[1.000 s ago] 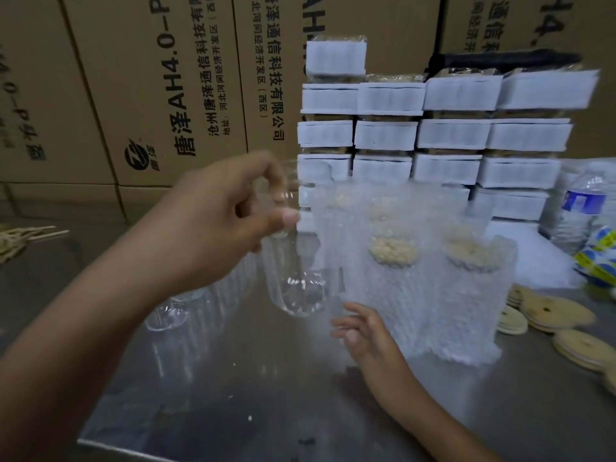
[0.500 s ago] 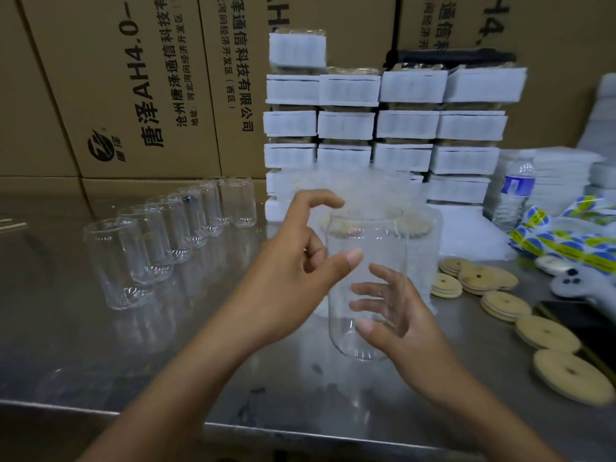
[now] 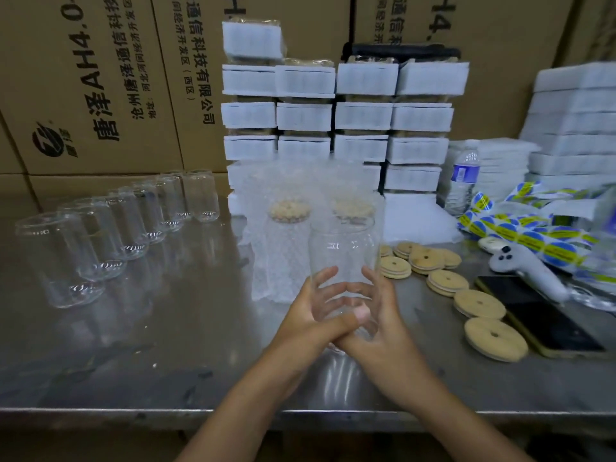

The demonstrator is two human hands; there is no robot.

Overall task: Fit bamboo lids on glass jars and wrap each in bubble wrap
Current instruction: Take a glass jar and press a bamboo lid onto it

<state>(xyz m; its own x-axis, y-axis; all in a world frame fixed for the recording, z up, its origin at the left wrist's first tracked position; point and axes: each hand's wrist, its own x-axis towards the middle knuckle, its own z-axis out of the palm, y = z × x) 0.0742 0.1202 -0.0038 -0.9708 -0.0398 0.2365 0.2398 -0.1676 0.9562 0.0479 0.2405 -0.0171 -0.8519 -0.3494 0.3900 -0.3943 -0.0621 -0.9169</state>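
Cardboard cartons back a steel bench where both hands, left hand and right hand, clasp a clear lidless glass jar upright; next, likely, a round bamboo lid from its right.

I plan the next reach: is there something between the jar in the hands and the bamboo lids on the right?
Nothing visible does. The left hand and right hand hold the jar; only bare table lies between it and the lids. The wrapped jars stand behind it, and the phone lies beyond the lids.
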